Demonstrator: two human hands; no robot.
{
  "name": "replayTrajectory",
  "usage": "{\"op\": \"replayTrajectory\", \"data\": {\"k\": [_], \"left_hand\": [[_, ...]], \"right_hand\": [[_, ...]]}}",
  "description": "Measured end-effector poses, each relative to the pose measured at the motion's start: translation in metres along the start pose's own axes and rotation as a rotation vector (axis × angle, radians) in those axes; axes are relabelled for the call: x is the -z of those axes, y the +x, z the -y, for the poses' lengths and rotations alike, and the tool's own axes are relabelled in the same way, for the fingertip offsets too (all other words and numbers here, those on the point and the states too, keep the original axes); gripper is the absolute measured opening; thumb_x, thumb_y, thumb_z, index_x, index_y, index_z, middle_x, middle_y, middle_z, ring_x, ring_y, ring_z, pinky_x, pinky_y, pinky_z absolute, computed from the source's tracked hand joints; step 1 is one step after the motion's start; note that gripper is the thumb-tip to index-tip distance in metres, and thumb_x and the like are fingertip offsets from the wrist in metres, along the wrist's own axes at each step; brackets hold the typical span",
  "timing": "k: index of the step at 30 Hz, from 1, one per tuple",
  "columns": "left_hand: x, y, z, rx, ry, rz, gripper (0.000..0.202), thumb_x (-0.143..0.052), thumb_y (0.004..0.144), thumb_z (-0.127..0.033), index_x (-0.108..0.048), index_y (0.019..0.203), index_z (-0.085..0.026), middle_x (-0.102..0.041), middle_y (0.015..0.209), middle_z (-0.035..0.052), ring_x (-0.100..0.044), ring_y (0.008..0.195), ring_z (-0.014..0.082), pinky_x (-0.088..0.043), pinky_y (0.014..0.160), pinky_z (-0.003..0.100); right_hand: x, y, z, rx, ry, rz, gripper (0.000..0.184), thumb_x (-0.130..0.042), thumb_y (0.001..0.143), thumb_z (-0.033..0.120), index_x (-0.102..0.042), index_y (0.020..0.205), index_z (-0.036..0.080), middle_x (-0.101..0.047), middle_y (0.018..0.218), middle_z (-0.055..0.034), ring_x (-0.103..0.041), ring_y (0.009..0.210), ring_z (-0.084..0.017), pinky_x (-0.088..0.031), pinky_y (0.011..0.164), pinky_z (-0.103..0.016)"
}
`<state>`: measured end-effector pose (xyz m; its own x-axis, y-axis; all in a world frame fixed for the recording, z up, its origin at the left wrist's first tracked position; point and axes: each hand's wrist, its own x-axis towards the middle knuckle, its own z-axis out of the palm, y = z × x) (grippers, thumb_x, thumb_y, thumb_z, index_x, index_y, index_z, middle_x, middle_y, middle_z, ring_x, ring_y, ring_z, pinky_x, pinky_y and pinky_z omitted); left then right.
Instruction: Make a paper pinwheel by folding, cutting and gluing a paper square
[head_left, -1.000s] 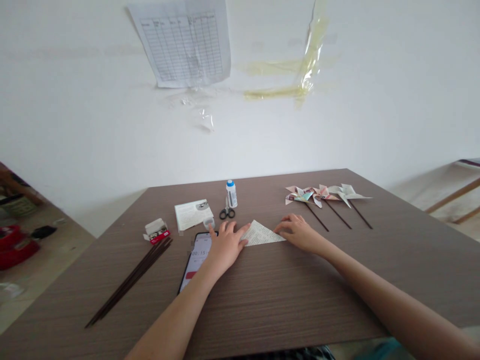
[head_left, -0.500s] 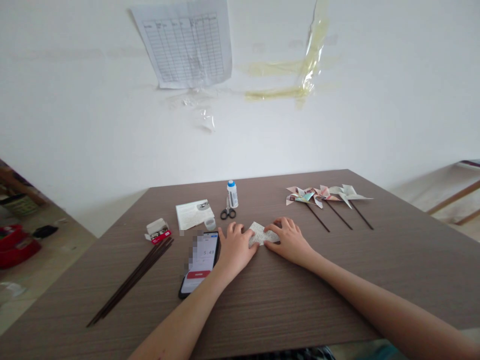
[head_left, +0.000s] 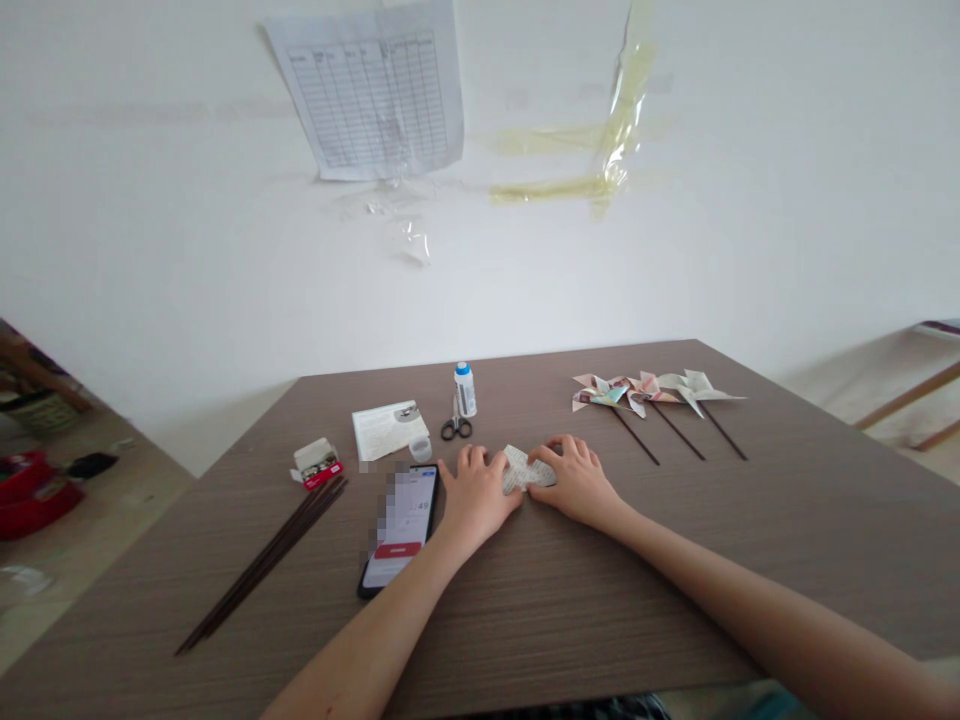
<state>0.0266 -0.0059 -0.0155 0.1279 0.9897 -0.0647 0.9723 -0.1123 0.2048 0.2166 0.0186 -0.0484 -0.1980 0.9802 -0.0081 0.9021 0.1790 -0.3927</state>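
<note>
Two hands pressing a small folded paper on the table

The folded paper (head_left: pixel 521 470) lies on the brown wood-grain table (head_left: pixel 600 610) between the left hand (head_left: pixel 476 495) and the right hand (head_left: pixel 577 483), its printed face up. Neither grip is clamped: both hands rest palm-down with fingers apart, the right fingertips over the paper's right end and the left hand touching its left end. Just left of the left hand lies a phone (head_left: pixel 397 530) showing a timer, with a clear cup (head_left: pixel 421 449) above it. Farther up stand scissors (head_left: pixel 456 428) and a white bottle (head_left: pixel 465 390). Three finished pinwheels (head_left: pixel 652 393) lie to the right, and loose dark sticks (head_left: pixel 262 565) lie to the left.
</note>
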Motion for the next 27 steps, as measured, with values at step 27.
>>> {"op": "replayTrajectory", "data": {"k": [27], "left_hand": [[0.023, -0.001, 0.033, -0.043, 0.060, 0.147, 0.060, -0.070, 0.105, -0.025, -0.071, 0.163, -0.038, -0.047, 0.193, 0.0134, -0.033, 0.184, 0.0450, -0.027, 0.145, 0.080]], "right_hand": [[0.017, 0.018, -0.048, 0.060, 0.025, 0.125, 0.053, -0.075, 0.099, 0.026, -0.088, 0.147, 0.044, -0.063, 0.175, -0.0088, -0.053, 0.165, -0.043, -0.042, 0.137, -0.064]]}}
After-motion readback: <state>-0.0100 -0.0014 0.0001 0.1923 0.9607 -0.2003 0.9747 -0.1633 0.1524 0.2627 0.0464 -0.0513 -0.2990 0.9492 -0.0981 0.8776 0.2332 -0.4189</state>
